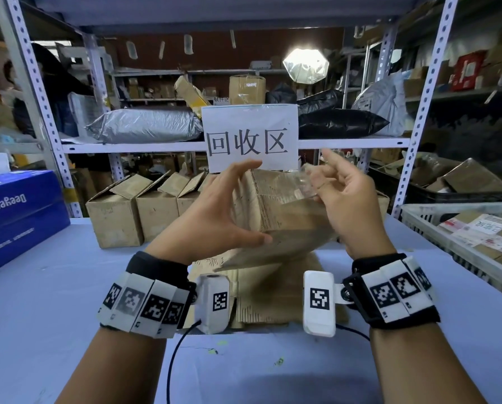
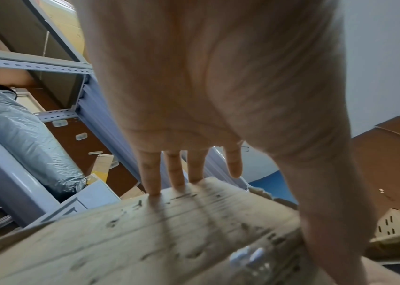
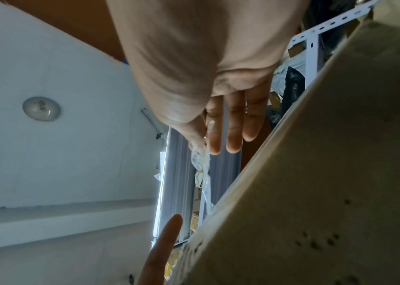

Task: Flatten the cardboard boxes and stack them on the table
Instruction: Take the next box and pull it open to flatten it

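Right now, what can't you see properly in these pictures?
- Head view: the held box and wrist cameras cover much of the flattened cardboard; sheets uncountable.
- Head view: the clear tape in the right hand is blurred; its edges are lost.
- Left wrist view: box print blurred.

The pale blue worktop (image 1: 69,301) carries flattened cardboard (image 1: 267,298) at its middle, a row of open cardboard boxes (image 1: 118,220) behind, a blue carton (image 1: 19,217) left, a white crate (image 1: 419,217) right.
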`<action>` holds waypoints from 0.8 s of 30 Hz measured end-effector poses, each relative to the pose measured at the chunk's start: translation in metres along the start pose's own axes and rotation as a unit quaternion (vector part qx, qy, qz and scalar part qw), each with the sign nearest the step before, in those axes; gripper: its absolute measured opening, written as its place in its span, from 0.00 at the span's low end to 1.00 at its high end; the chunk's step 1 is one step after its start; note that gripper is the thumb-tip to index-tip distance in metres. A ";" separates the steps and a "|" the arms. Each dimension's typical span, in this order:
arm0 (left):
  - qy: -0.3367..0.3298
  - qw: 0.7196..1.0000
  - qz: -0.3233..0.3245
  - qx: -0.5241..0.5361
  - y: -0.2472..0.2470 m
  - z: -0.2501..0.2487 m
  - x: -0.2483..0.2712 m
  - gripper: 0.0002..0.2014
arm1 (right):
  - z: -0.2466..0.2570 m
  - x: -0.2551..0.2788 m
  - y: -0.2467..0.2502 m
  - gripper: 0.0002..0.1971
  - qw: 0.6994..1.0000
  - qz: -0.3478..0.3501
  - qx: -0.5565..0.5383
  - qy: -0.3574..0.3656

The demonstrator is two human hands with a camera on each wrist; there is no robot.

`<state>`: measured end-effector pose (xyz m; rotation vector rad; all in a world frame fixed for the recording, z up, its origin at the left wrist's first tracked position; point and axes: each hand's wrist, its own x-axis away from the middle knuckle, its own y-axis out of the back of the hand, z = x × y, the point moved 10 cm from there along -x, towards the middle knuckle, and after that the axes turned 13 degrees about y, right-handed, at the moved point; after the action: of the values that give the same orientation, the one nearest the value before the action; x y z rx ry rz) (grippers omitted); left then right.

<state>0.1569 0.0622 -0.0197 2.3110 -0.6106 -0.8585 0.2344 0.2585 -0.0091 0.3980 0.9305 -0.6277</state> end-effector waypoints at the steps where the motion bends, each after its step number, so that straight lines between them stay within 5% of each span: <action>1: 0.002 1.000 -0.002 0.003 0.000 0.003 -0.001 0.52 | 0.001 0.001 -0.001 0.27 1.000 0.008 0.004 0.011; 5: 0.014 0.999 -0.003 0.030 -0.003 0.014 -0.006 0.53 | 0.017 0.005 -0.020 0.30 0.993 0.093 -0.006 0.074; 11: 0.012 0.998 0.005 0.063 -0.007 0.019 -0.011 0.54 | 0.017 0.014 -0.050 0.13 0.966 0.232 0.075 0.088; 17: 0.013 0.998 0.025 0.048 -0.013 0.019 -0.009 0.54 | 0.018 0.011 -0.046 0.10 0.973 0.166 0.107 0.116; 24: 0.023 0.998 0.043 0.036 -0.015 0.019 -0.005 0.51 | -0.013 0.012 -0.029 0.10 0.998 0.049 0.020 0.025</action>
<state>0.1433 0.0690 -0.0393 2.3443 -0.7264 -0.7536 0.2129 0.2403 -0.0276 0.4950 0.9415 -0.5488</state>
